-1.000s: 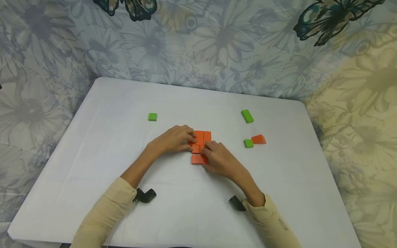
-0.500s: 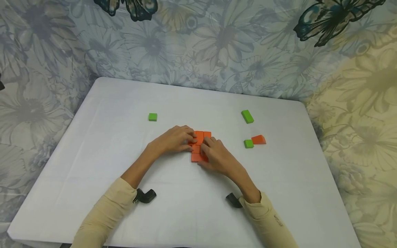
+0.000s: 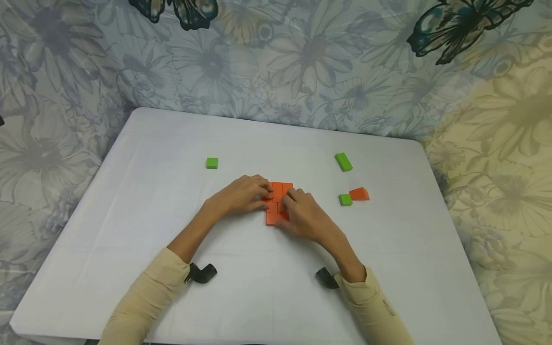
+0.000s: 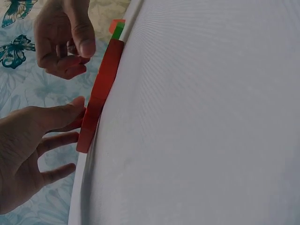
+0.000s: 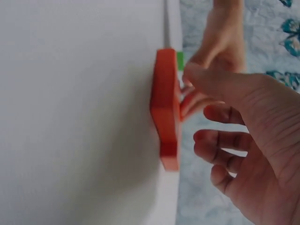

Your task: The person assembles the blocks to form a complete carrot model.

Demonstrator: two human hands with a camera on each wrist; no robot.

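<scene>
Flat orange blocks [image 3: 277, 191] lie fitted together in a patch at mid-table, with one long orange block [image 3: 272, 219] along the near side. My left hand [image 3: 242, 194] is at the patch's left edge; in the left wrist view its thumb and fingertips touch the end of the red-looking row [image 4: 103, 77]. Over the right side hovers my right hand [image 3: 307, 215], hiding some blocks in the head view. The right wrist view shows its loosely bent fingers [image 5: 229, 140] apart from the orange row [image 5: 165, 93], with nothing between thumb and fingers.
A small green block [image 3: 212, 163] lies back left on the white table [image 3: 172, 143]. To the right are a long green block [image 3: 343, 162] and a green cube [image 3: 345, 200] beside an orange wedge [image 3: 359, 194]. A flower-patterned cloth [image 3: 302, 62] hangs behind.
The near orange block has slid away from me against the others, closing the gap. My right hand then let go and its thumb drew back slightly. My left hand stayed put.
</scene>
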